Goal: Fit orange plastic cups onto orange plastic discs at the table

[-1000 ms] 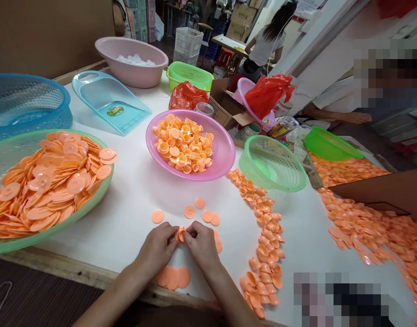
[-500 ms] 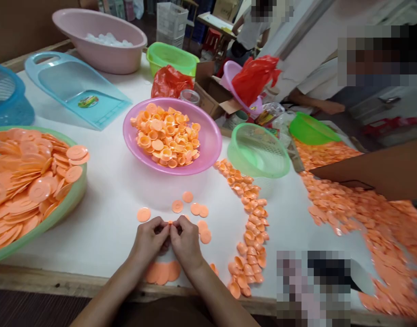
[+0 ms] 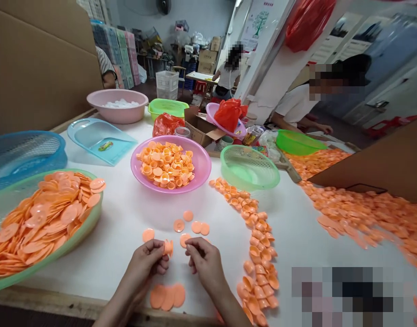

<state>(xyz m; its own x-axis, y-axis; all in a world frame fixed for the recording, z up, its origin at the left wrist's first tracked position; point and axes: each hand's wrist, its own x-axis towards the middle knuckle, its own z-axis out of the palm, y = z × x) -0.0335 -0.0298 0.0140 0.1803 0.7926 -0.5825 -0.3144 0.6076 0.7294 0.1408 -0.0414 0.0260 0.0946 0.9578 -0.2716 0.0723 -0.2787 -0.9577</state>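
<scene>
Left hand (image 3: 144, 262) pinching orange piece (image 3: 168, 248), right hand (image 3: 207, 264) (grip unclear), near orange disc (image 3: 183, 239)

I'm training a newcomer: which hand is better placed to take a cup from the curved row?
Probably the right hand: it is nearer the row of orange cups, while the left hand holds an orange piece. I can't tell whether the right touches the disc nearest it.

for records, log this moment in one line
left hand: holds flared orange plastic piece; right hand: near orange plastic disc; contact: unclear
</scene>
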